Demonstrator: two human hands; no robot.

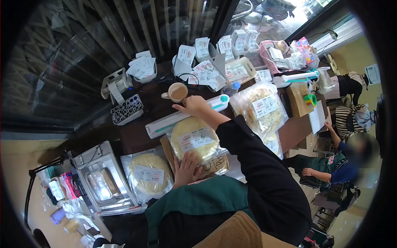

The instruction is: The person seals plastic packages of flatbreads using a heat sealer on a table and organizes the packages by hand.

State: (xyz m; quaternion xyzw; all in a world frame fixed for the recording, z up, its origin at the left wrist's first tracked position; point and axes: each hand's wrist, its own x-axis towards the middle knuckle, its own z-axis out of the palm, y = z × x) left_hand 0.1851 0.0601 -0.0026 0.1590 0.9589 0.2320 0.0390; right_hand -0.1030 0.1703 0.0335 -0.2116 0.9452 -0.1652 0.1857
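Left fingers [189, 159] — spread flat on labelled flatbread pack [192, 128] | right fingers [188, 101] — beside mug [176, 98], can't tell if gripping

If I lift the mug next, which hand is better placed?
Your right hand, probably: it is already at the mug, though the handle points away from it. Your left hand is spread on a labelled bag, farther from the mug.

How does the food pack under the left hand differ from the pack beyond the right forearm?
Colour: the nearer pack is plain pale yellow; the farther pack is whiter, with darker patches.
Contact: the left hand lies on the nearer pack; no hand touches the farther pack.
Both look round, flat, clear-wrapped and white-labelled.
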